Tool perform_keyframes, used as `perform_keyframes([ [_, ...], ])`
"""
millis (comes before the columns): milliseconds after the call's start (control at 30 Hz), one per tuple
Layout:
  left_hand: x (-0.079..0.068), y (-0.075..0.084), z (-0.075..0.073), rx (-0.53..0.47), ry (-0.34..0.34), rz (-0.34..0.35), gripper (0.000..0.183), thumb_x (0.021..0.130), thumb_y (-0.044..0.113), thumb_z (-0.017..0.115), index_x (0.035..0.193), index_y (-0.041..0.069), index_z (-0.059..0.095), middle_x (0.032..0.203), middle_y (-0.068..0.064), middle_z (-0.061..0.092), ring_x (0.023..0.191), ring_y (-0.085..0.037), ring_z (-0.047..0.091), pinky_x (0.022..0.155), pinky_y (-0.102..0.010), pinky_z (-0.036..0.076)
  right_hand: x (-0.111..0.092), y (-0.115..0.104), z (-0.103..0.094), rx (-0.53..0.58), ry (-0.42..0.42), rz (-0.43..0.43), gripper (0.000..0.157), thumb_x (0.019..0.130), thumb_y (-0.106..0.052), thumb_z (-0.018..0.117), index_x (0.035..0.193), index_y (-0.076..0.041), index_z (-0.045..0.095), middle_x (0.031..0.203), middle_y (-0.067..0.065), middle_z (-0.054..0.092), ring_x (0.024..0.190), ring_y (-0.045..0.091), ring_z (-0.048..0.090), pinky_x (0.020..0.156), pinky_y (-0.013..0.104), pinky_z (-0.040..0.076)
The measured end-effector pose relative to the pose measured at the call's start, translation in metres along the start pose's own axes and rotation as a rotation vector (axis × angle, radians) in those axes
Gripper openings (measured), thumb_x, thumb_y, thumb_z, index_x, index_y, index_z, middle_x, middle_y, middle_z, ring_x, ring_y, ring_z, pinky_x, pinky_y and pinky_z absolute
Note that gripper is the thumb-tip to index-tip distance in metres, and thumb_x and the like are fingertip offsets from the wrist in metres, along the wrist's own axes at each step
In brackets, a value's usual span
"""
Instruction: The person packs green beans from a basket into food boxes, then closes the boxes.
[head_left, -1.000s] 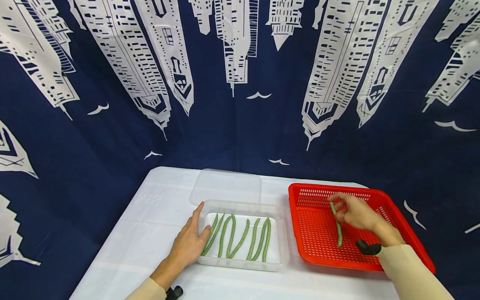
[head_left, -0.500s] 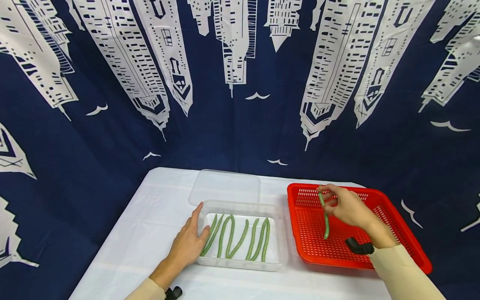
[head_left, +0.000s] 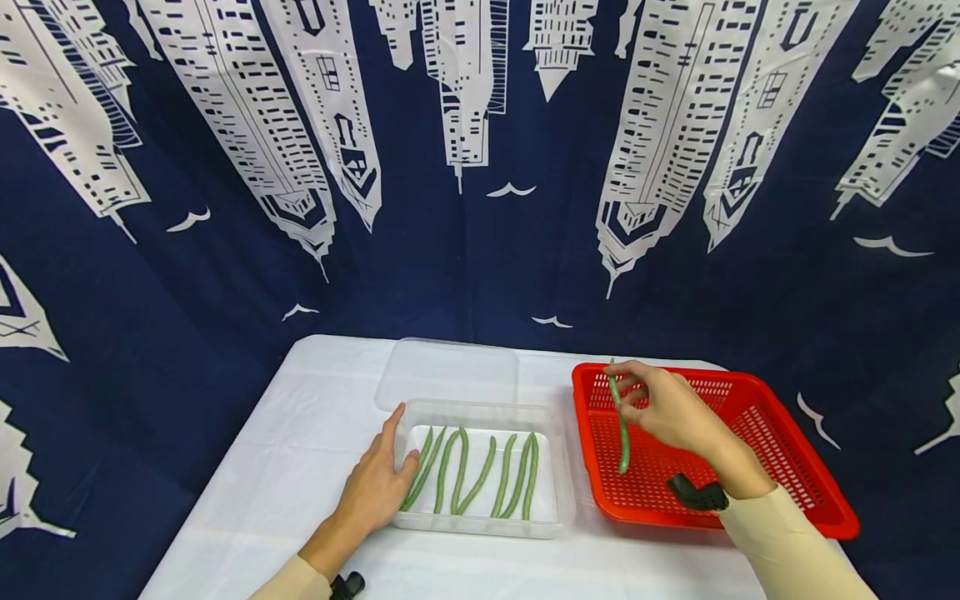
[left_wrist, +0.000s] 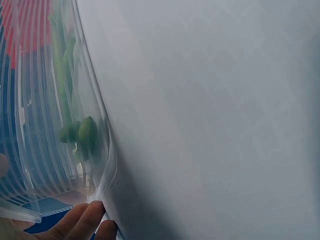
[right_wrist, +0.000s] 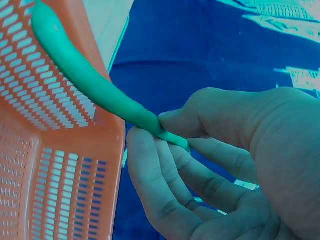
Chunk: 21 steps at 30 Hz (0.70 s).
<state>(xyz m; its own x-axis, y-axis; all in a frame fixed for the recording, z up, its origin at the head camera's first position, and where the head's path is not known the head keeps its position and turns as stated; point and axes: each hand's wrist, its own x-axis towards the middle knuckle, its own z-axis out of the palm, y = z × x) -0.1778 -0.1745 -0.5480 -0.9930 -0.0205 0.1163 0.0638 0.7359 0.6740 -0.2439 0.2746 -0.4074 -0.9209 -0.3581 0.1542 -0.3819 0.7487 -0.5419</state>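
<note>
My right hand (head_left: 667, 408) pinches a green bean (head_left: 624, 437) near its upper end, between thumb and fingertips. The bean hangs steeply over the left side of the red basket (head_left: 705, 529). In the right wrist view the same bean (right_wrist: 95, 85) slants up and left from the fingertips. My left hand (head_left: 375, 483) rests at the left side of a clear plastic box (head_left: 480, 523), fingers along the rim and thumb over the edge. Several green beans (head_left: 459, 471) lie lengthwise inside the box. The left wrist view shows fingertips (left_wrist: 92, 210) against the box's lower corner.
A clear flat lid (head_left: 450, 373) lies behind the box on the white tabletop (head_left: 300, 433). The basket stands right of the box, a narrow strip apart. Behind the table hangs a dark blue cloth (head_left: 420, 267) with a white skyline print.
My right hand has moved left and slightly up with the green bean, from over the basket's middle toward its left rim. The left hand stays at the box.
</note>
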Motion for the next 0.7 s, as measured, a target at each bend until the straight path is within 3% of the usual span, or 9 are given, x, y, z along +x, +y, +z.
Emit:
perform_keyframes([
  [100, 0.0, 0.0, 0.0, 0.001, 0.002, 0.001, 0.081, 0.118, 0.032, 0.066, 0.187, 0.032, 0.024, 0.167, -0.032, 0.062, 0.15, -0.057, 0.066, 0.118, -0.077, 0.055, 0.001, -0.007, 0.004, 0.012, -0.003, -0.005, 0.049, 0.098, 0.002, 0.083, 0.146, -0.001, 0.073, 0.119, 0.012, 0.083, 0.104, 0.023, 0.082, 0.09, 0.041, 0.073],
  [300, 0.0, 0.0, -0.001, 0.003, 0.004, 0.004, 0.081, 0.118, 0.033, 0.065, 0.187, 0.031, 0.023, 0.167, -0.032, 0.062, 0.15, -0.057, 0.066, 0.118, -0.077, 0.055, 0.005, -0.02, 0.015, 0.03, 0.001, -0.032, 0.049, 0.098, 0.002, 0.083, 0.146, -0.002, 0.074, 0.117, 0.008, 0.082, 0.103, 0.02, 0.08, 0.089, 0.029, 0.068],
  [533, -0.001, 0.002, -0.004, 0.0, 0.007, 0.01, 0.079, 0.118, 0.031, 0.065, 0.186, 0.029, 0.025, 0.164, -0.033, 0.064, 0.146, -0.059, 0.068, 0.114, -0.078, 0.057, 0.009, -0.034, 0.033, 0.083, -0.021, -0.046, 0.047, 0.098, 0.003, 0.081, 0.145, -0.004, 0.076, 0.117, 0.009, 0.082, 0.1, 0.016, 0.079, 0.091, 0.037, 0.07],
  [700, -0.001, 0.002, -0.003, -0.005, 0.007, 0.009, 0.079, 0.118, 0.031, 0.066, 0.187, 0.03, 0.025, 0.164, -0.032, 0.064, 0.146, -0.058, 0.067, 0.115, -0.078, 0.056, 0.011, -0.044, 0.046, 0.091, -0.032, -0.04, 0.048, 0.097, 0.004, 0.083, 0.143, -0.004, 0.077, 0.115, 0.008, 0.081, 0.099, 0.016, 0.079, 0.087, 0.029, 0.068],
])
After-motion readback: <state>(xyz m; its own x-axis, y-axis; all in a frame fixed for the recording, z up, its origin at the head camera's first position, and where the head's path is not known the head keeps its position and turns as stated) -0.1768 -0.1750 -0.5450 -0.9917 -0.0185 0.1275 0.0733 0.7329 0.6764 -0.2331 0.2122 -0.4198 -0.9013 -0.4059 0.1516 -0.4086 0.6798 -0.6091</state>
